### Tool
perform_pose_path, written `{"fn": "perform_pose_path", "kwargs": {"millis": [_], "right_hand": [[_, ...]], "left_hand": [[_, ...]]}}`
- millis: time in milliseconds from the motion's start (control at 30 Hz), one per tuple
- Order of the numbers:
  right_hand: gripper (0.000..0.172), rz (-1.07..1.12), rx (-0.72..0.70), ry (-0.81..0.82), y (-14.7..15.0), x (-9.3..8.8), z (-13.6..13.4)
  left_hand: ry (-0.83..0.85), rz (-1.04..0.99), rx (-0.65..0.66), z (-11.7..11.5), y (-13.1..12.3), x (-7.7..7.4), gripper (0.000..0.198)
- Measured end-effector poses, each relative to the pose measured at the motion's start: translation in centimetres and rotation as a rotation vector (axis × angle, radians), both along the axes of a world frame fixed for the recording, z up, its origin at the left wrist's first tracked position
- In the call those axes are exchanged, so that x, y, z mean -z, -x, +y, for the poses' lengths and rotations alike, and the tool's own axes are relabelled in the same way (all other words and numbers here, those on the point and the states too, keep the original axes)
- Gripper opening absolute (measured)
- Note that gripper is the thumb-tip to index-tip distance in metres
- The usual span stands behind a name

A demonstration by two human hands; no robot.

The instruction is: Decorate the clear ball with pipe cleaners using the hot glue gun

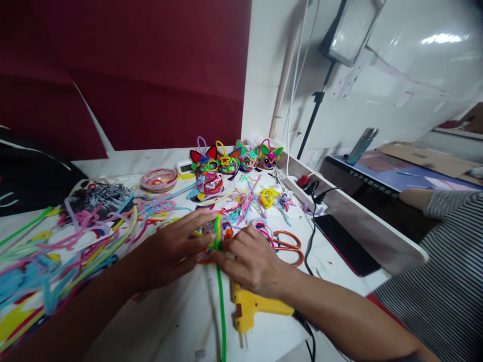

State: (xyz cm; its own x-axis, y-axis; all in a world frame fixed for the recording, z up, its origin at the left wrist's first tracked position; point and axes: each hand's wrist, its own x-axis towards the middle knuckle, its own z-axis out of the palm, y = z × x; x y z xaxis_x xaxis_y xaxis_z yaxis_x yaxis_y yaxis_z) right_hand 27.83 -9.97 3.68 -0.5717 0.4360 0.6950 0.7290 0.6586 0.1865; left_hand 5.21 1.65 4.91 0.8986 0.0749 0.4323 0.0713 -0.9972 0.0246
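Both hands meet over a small ball (227,228) wound from multicoloured pipe cleaners, near the middle of the white table. Fingers of my left hand (175,251) close around its left side. My right hand (252,259) pinches at the near side of the ball, its fingertips on a green pipe cleaner (222,311). That green strand runs up over the ball and hangs down toward the table's front. Much of the ball is hidden by the fingers. Under my right hand lies a yellow glue gun (258,305), and orange-handled scissors (295,246) rest just beyond it.
Loose pipe cleaners (94,246) spread over the left. Several animal-head ornaments (228,165) stand along the back, with a pink round dish (158,180) beside them. A phone (347,245), cables and a power strip (307,190) line the right. A person in a striped shirt (437,271) is close by.
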Motion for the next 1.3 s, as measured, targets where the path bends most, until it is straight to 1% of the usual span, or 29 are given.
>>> {"fn": "perform_pose_path", "kwargs": {"millis": [133,267,500,600,700,967,1100,1300], "right_hand": [[0.014,0.017,-0.015,-0.031,0.31,-0.08,0.04],[0.016,0.030,-0.014,-0.031,0.31,-0.05,0.12],[0.019,0.003,0.033,-0.011,0.33,0.32,0.24],[0.020,-0.008,0.076,-0.020,0.42,0.43,0.20],[0.018,0.005,0.100,-0.045,0.61,0.28,0.15],[0.016,0.030,0.096,-0.068,1.01,-0.42,0.10],[0.015,0.026,0.102,-0.069,1.00,-0.22,0.20],[0.016,0.011,0.097,-0.061,0.89,0.12,0.29]], "left_hand": [[-0.008,0.009,0.005,0.00,0.06,0.04,0.045],[-0.018,0.002,0.020,-0.05,-0.02,-0.05,0.045],[-0.043,-0.009,0.028,-0.22,-0.22,-0.22,0.046],[-0.055,0.003,0.019,-0.22,-0.23,-0.18,0.044],[-0.062,0.015,0.015,-0.31,-0.22,-0.20,0.044],[-0.037,-0.022,0.019,-0.57,-0.38,-0.46,0.044],[-0.015,-0.047,0.025,-0.62,-0.40,-0.49,0.046],[0.002,-0.037,0.016,-0.64,-0.33,-0.52,0.044]]}}
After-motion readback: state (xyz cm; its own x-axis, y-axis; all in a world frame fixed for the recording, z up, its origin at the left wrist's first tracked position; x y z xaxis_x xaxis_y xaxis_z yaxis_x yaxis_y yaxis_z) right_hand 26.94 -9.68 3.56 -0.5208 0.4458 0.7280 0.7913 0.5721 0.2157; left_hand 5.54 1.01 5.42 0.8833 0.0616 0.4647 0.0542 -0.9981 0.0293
